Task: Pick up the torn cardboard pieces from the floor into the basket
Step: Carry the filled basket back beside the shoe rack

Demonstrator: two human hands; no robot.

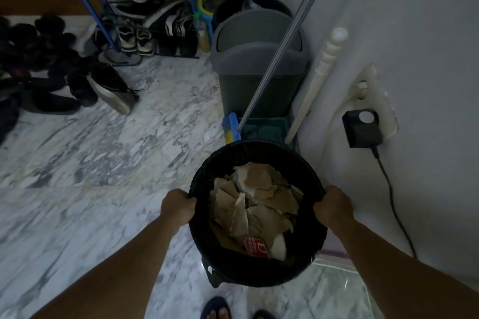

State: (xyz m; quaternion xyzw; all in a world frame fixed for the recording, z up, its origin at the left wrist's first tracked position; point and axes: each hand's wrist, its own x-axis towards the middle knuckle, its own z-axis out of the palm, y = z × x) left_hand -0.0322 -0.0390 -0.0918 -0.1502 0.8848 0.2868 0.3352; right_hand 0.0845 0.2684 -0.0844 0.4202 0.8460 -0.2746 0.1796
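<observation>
head view looks down on a marble floor, its left edge crowded with dark shoes that blur together in the dim light. a grey swing-lid bin stands by the wall, a metal pole leaning across it. nearer, the black basket is held upright off the floor, mouth facing up; its base is hidden. torn cardboard pieces lie heaped inside, pointing every way. the left hand and right hand each grip opposite sides of the rim, fingertips hidden inside.
</observation>
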